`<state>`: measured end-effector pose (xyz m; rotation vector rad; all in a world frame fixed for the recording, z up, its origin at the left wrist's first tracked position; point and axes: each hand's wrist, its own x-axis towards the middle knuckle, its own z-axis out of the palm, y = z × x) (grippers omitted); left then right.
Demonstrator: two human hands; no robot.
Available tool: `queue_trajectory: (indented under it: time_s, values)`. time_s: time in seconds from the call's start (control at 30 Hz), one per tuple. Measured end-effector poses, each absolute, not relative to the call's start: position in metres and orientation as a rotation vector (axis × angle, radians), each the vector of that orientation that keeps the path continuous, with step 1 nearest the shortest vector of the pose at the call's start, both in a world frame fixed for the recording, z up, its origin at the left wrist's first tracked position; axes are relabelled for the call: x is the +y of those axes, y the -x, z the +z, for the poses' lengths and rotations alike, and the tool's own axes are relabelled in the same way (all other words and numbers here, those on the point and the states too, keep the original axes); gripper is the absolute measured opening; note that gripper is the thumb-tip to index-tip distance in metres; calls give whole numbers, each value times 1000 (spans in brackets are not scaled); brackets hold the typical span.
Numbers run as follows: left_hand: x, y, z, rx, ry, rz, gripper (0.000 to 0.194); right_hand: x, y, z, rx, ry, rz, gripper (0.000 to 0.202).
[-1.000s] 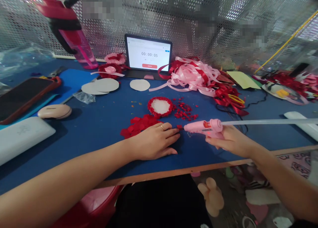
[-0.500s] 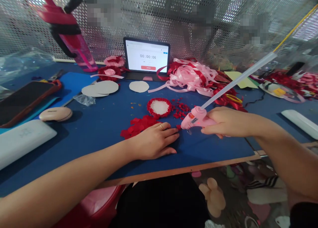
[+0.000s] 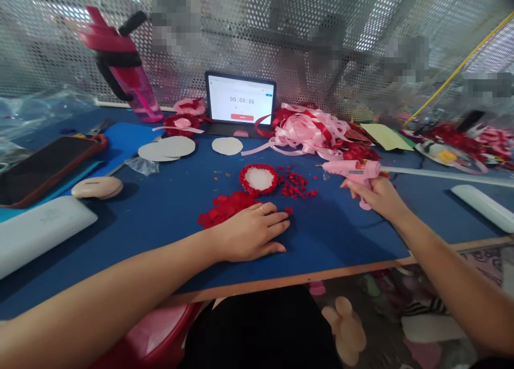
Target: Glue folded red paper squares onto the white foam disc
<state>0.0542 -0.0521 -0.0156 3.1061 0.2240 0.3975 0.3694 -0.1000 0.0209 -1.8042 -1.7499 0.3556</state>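
Observation:
My left hand (image 3: 255, 231) lies flat on the blue tabletop, palm down, with the thumb apart from the fingers. At its fingertips is a small red petal piece (image 3: 289, 211). Under and beyond that hand spreads a pile of red petals (image 3: 227, 207). My right hand (image 3: 379, 197) grips a pink glue gun (image 3: 351, 169) by its handle, raised over the table, nozzle pointing left. A long clear glue stick (image 3: 445, 175) sticks out of its back. Between the hands, farther off, lies a white disc with a red petal rim (image 3: 258, 178), beside small folded red bits (image 3: 296, 185).
At the back stand a tablet (image 3: 241, 104) with a timer and a pink bottle (image 3: 132, 80). Pink and red ribbons (image 3: 307, 128) heap right of the tablet. White paper discs (image 3: 172, 147), a phone (image 3: 50, 168), a mouse (image 3: 97, 187) and a white case (image 3: 44, 232) lie left.
My right hand has drawn the glue gun up and right, away from my left fingertips, and levelled it. My left hand stays in place. The view has shifted slightly.

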Motion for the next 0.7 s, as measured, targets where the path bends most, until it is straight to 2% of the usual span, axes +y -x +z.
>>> queue_trajectory:
  time_s: [0.2, 0.4, 0.5, 0.7]
  values:
    - [-52, -54, -14, 230, -3106, 370, 48, -92, -388, -12, -1707, 2046, 193, 43]
    - [-53, -54, -15, 248, -3109, 348, 48, -113, -398, -13, -1607, 2040, -73, 39]
    - [-52, -54, -16, 245, -3108, 345, 48, -135, -391, -8, -1572, 1986, -134, 30]
    - [-51, -54, -14, 212, -3114, 317, 49, -142, -337, 4, -2185, 1597, -188, 11]
